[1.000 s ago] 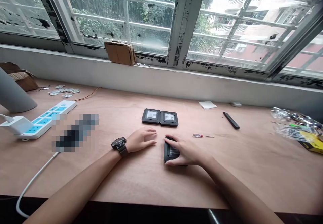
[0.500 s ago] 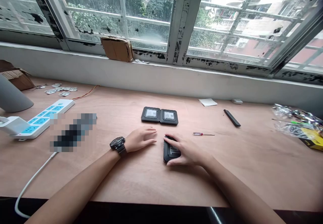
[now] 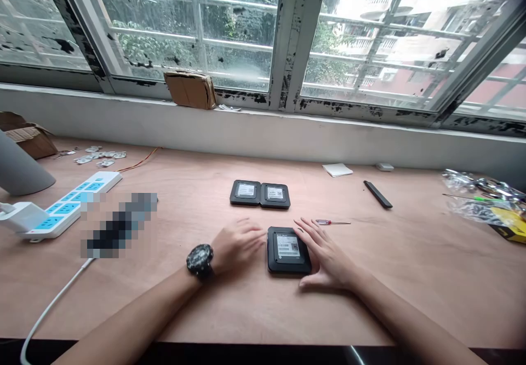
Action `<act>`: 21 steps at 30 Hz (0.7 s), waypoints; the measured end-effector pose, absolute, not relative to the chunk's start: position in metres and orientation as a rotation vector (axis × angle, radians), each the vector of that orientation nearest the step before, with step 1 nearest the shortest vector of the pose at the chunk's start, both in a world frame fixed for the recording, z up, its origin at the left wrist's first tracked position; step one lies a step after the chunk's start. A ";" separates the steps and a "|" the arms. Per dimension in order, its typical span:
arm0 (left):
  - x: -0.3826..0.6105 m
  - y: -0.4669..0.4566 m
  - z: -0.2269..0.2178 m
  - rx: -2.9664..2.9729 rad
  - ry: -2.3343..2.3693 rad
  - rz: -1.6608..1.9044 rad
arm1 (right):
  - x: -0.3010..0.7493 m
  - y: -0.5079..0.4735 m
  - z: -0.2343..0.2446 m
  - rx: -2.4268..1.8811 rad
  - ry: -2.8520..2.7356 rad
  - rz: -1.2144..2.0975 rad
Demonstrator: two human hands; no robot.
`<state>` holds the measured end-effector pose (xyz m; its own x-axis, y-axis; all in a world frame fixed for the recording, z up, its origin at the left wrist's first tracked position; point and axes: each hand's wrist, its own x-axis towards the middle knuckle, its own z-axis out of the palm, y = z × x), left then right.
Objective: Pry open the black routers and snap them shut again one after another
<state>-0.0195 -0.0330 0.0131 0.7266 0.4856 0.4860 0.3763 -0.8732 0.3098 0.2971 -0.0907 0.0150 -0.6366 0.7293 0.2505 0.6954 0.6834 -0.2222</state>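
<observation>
A black square device (image 3: 288, 251) with a barcode label facing up lies flat on the plywood surface (image 3: 394, 304), between the two hands. The left hand (image 3: 237, 246) is open, with the fingers spread and low over the wood, and its fingertips are just beside the device's left edge; contact cannot be confirmed. The right hand (image 3: 331, 258) is also open and widely spread, curved around the device's right edge, with the fingers reaching past its upper right corner and the thumb near its lower right corner. Nothing is gripped by either hand. A black wristwatch (image 3: 200, 260) is worn on the left wrist. Two similar labelled black units (image 3: 259, 194) are placed side by side, touching, beyond the hands. A red-handled screwdriver (image 3: 324, 222) lies near the right fingertips, and a black bar (image 3: 378, 194) lies farther right. A white power strip (image 3: 69, 200) with blue sockets and a pixelated object (image 3: 119, 225) are seen to the left. A cardboard package (image 3: 190, 90) rests on the window sill.
</observation>
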 end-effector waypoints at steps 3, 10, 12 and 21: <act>-0.002 -0.059 0.008 2.849 0.436 0.874 | 0.298 -0.094 0.008 -1.123 -2.578 0.138; 0.004 -0.080 0.002 2.979 0.275 0.624 | 0.298 -0.094 0.006 -1.144 -2.641 0.346; 0.003 -0.081 0.003 2.972 0.317 0.595 | 0.299 -0.094 0.007 -1.145 -2.663 0.368; 0.007 -0.084 -0.005 3.083 0.293 0.697 | 0.297 -0.094 0.013 -1.143 -2.678 0.358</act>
<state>0.0072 -0.0840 -0.0051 0.8867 0.1721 0.4292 0.1866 -0.9824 0.0084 0.2968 -0.0942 0.0132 -0.6781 0.7289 0.0946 0.6784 0.6702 -0.3010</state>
